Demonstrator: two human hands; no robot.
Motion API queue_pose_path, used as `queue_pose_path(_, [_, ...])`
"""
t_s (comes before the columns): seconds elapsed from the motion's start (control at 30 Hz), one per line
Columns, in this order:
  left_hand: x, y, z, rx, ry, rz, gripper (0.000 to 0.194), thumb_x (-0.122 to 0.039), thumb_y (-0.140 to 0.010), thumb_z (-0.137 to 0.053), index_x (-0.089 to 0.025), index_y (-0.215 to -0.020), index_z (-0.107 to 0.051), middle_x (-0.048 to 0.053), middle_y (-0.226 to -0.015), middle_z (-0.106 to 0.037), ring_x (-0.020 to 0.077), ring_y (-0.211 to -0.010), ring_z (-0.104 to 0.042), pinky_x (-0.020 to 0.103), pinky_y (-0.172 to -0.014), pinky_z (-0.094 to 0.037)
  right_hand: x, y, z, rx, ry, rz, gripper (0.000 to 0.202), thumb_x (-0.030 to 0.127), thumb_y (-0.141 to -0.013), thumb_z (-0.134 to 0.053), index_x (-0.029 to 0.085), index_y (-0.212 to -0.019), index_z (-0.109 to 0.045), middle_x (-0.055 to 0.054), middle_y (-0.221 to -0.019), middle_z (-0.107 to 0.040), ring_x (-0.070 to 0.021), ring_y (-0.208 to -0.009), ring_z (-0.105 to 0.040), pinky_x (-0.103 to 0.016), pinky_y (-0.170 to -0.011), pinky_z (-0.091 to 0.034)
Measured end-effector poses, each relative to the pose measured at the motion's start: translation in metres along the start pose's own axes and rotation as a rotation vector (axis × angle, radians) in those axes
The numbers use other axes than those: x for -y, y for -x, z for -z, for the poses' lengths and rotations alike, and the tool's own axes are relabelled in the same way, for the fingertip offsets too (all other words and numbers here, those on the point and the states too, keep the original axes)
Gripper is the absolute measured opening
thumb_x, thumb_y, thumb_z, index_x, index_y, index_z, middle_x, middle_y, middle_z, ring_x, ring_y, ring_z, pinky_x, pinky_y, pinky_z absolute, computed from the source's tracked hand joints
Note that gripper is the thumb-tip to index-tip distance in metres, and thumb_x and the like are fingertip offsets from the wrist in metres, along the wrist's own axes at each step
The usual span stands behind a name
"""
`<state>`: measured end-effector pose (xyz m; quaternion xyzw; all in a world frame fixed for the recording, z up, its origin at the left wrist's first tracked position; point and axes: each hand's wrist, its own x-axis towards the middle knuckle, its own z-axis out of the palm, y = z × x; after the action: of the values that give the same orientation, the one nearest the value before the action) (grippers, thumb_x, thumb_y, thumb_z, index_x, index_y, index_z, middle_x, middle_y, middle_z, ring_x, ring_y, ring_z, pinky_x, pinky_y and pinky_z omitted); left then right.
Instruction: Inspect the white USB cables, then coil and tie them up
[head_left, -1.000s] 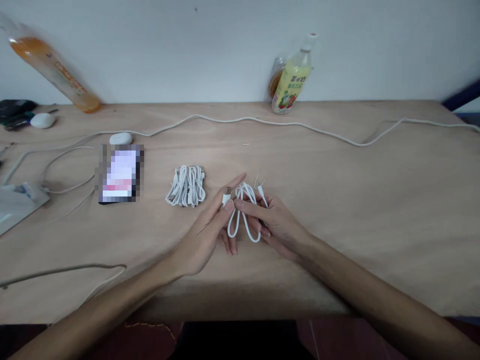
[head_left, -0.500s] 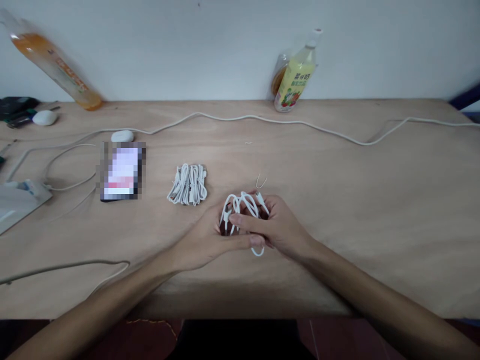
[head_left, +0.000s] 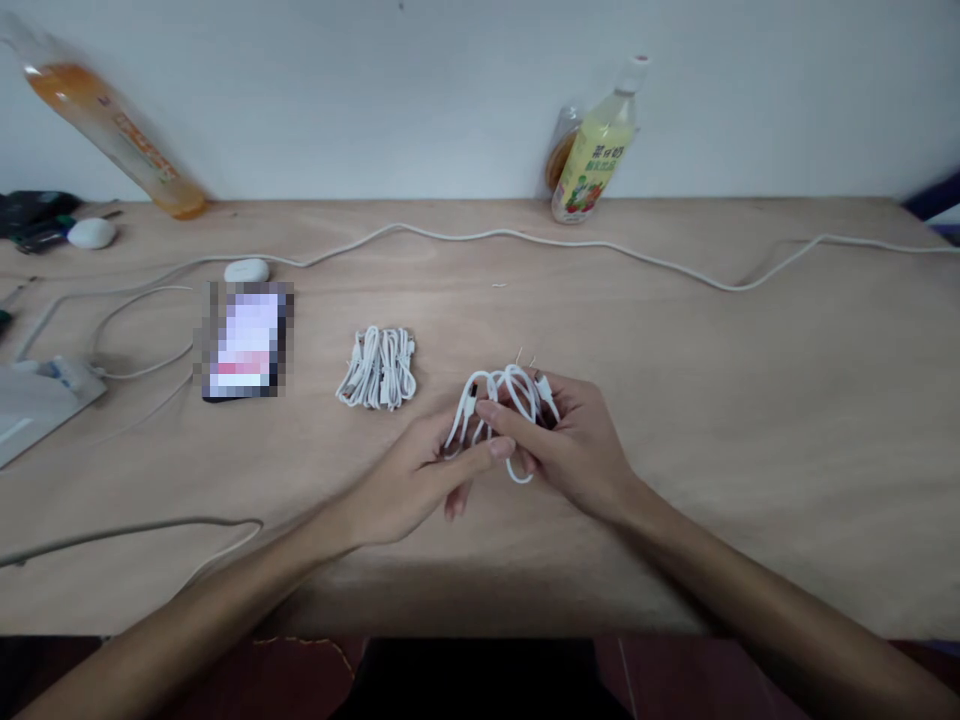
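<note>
A loosely coiled white cable (head_left: 514, 385) is held between both hands above the table, its two plug ends showing at the left and right of the coil. My left hand (head_left: 420, 480) grips the coil's lower left side, with the thumb across the front. On the other side, my right hand (head_left: 574, 435) is closed round the right part, its thumb pressing on the loops. Left of the hands, several bundled white cables (head_left: 377, 368) lie side by side. A thin bent tie (head_left: 519, 356) lies just behind my right hand, partly hidden.
A phone (head_left: 247, 342) and a white case (head_left: 246, 271) lie at the left. Behind them, a long white cord (head_left: 499, 233) crosses the table (head_left: 750, 420). An orange bottle (head_left: 120, 135) and a yellow-labelled bottle (head_left: 598, 150) lean against the wall.
Both hands and the coiled cable have moved slightly up and to the right. Fingers of my left hand now show below the coil, and the tie is more covered.
</note>
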<state>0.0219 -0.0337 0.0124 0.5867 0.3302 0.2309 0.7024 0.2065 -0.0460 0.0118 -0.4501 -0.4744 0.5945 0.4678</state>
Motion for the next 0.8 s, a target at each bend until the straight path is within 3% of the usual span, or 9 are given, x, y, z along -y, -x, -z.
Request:
queue_pose_path(0.13, [0.0052, -0.0006, -0.0011, -0.152, 0.034, -0.067, 0.03, -0.047, -0.105, -0.071, -0.018, -0.11, -0.07, 0.001, -0.086, -0.069, 0.016, -0.068, -0.067, 0.029, -0.061, -0.06, 0.0017, -0.003, 0.0019, -0.05, 0.042, 0.03, 0.043, 0.048, -0.085, -0.092, 0.023, -0.067, -0.062, 0.008, -0.049, -0.053, -0.0089, -0.043, -0.042, -0.025, -0.045, -0.035])
queue_pose_path(0.23, [0.0067, -0.0008, -0.0006, -0.257, -0.029, -0.134, 0.025, -0.044, -0.106, -0.069, -0.019, -0.11, -0.066, 0.002, -0.095, -0.069, 0.0167, -0.078, -0.067, 0.03, -0.069, -0.061, 0.0014, -0.0044, 0.0025, -0.075, 0.057, 0.033, 0.04, 0.049, -0.086, -0.091, 0.023, -0.071, -0.065, 0.008, -0.051, -0.053, -0.0096, -0.043, -0.043, -0.026, -0.044, -0.033])
queue_pose_path(0.33, [0.0069, 0.001, -0.0009, -0.294, -0.117, -0.15, 0.019, -0.04, -0.111, -0.061, -0.021, -0.109, -0.061, 0.001, -0.091, -0.065, 0.0169, -0.08, -0.062, 0.031, -0.073, -0.056, 0.0006, -0.0038, 0.0023, -0.075, 0.082, 0.036, 0.04, 0.05, -0.086, -0.09, 0.024, -0.07, -0.065, 0.007, -0.051, -0.054, -0.0101, -0.044, -0.043, -0.026, -0.044, -0.034])
queue_pose_path(0.5, [0.0052, 0.0027, -0.0026, -0.307, -0.195, -0.128, 0.022, -0.042, -0.107, -0.065, -0.022, -0.1, -0.057, 0.001, -0.094, -0.061, 0.018, -0.084, -0.056, 0.03, -0.071, -0.05, -0.0014, -0.0012, 0.0017, -0.035, 0.109, 0.033, 0.036, 0.05, -0.089, -0.088, 0.024, -0.075, -0.067, 0.007, -0.053, -0.056, -0.0106, -0.046, -0.046, -0.026, -0.046, -0.035])
queue_pose_path(0.7, [0.0021, -0.0028, 0.0043, -0.187, -0.147, -0.056, 0.04, -0.053, -0.101, -0.068, -0.021, -0.079, -0.062, -0.004, -0.067, -0.052, 0.0144, -0.064, -0.047, 0.028, -0.06, -0.04, -0.003, -0.003, 0.0027, 0.021, 0.084, 0.015, 0.044, 0.059, -0.091, -0.083, 0.023, -0.072, -0.065, 0.007, -0.052, -0.054, -0.0099, -0.046, -0.043, -0.026, -0.046, -0.035])
queue_pose_path(0.8, [0.0016, -0.0005, 0.0051, -0.143, -0.152, 0.012, 0.055, -0.056, -0.103, -0.062, -0.022, -0.061, -0.055, -0.003, -0.057, -0.052, 0.0138, -0.059, -0.049, 0.029, -0.062, -0.04, -0.0026, -0.0041, 0.0035, 0.057, 0.039, -0.03, 0.044, 0.059, -0.089, -0.085, 0.023, -0.073, -0.065, 0.009, -0.049, -0.051, -0.0091, -0.043, -0.039, -0.025, -0.044, -0.033])
